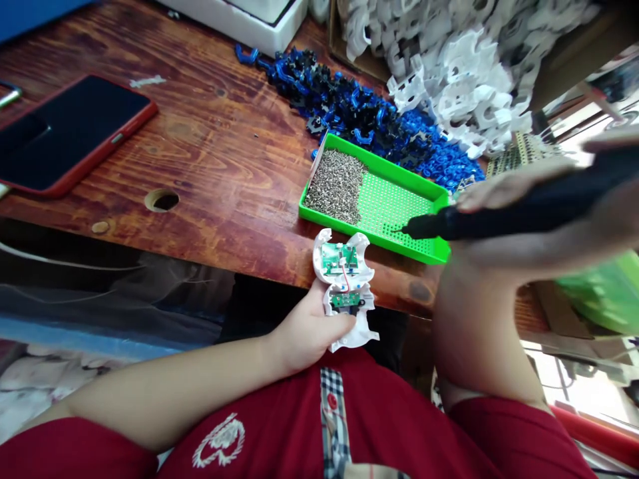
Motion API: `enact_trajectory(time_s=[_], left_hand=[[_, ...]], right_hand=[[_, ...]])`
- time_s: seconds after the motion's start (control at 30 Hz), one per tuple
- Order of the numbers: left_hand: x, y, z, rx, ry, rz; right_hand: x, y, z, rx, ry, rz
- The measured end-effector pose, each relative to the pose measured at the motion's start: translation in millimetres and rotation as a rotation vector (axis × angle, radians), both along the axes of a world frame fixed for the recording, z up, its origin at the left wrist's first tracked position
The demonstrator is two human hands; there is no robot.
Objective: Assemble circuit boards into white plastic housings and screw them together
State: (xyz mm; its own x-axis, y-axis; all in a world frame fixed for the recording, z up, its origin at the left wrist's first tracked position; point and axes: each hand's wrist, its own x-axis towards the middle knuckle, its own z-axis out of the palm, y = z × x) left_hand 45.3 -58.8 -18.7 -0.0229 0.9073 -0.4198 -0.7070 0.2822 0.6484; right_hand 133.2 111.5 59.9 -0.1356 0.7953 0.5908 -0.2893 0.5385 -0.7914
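Observation:
My left hand (319,326) is closed around a white plastic housing (357,336) near my body, its thumb pressed on the lower part. Two green circuit boards (340,258) sit inside the housing, with a red wire running between them. On the right, my right hand (539,233) grips a black electric screwdriver (519,214), blurred by motion. The screwdriver's thin tip points left over the bright green tray (439,253). Many small screws (335,185) are heaped at the tray's left end, and its perforated floor shows at the right.
Blue and black plastic parts (344,100) lie piled behind the tray. White plastic shells (474,86) are heaped at the back right. A phone in a red case (74,133) rests at the left, near a round hole (162,199) in the wooden table (214,166).

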Motion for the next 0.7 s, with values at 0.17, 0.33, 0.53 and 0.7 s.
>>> enact_trajectory(time_s=[0.17, 0.33, 0.53, 0.7], left_hand=[[0.2, 0.1, -0.4, 0.015, 0.006, 0.012], [1.2, 0.8, 0.3, 0.032, -0.007, 0.022], [1.7, 0.4, -1.6, 0.025, -0.035, 0.024], [1.1, 0.4, -1.3, 0.029, -0.036, 0.022]], right_hand=[[-28.2, 12.9, -10.5, 0.082, 0.125, -0.039], [-29.0, 18.1, -22.8, 0.093, 0.093, 0.016], [-28.0, 18.9, -27.0, 0.084, 0.048, 0.006], [-26.5, 22.5, -28.5, 0.095, 0.023, -0.002]])
